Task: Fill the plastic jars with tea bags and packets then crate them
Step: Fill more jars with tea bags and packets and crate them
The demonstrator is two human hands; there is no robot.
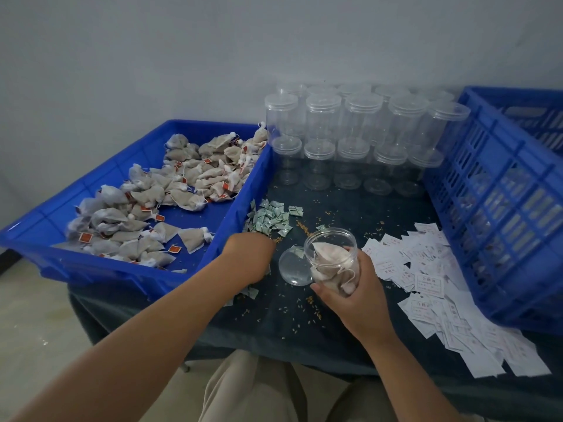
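Head view: a table (304, 330) under a dark cloth carries everything. On its left side sits a shallow blue tray (36, 239) with a loose heap of tea bags (182, 190), pale mesh pouches with strings and small red tags. Just beside the tray's right wall lies a small pile of green packets (271, 219).

The left hand (249, 257) rests on the near edge of that pile, its back turned up. Its fingers are tucked under and hidden, so I cannot tell whether they pinch a packet or lie spread.

The right hand (350, 296) grips a clear plastic jar (347, 242) round its lower half, fingers and thumb curled about the wall. The jar is off the table, uncapped, and tilted with its mouth toward the left. Several pouches (329, 257) sit inside it. Its clear lid (294, 268) lies flat on the cloth, just left of the jar, between the two hands.

At the back, near the wall, stand the empty jars (350, 141), capped and stacked in two tiers. A slotted blue crate (487, 193) fills the right side; dim shapes show through its slats, perhaps filled jars. White printed slips (426, 269) lie scattered along the crate's near wall. Small tan grains (301, 226) are sprinkled over the cloth around the packets and the hands.
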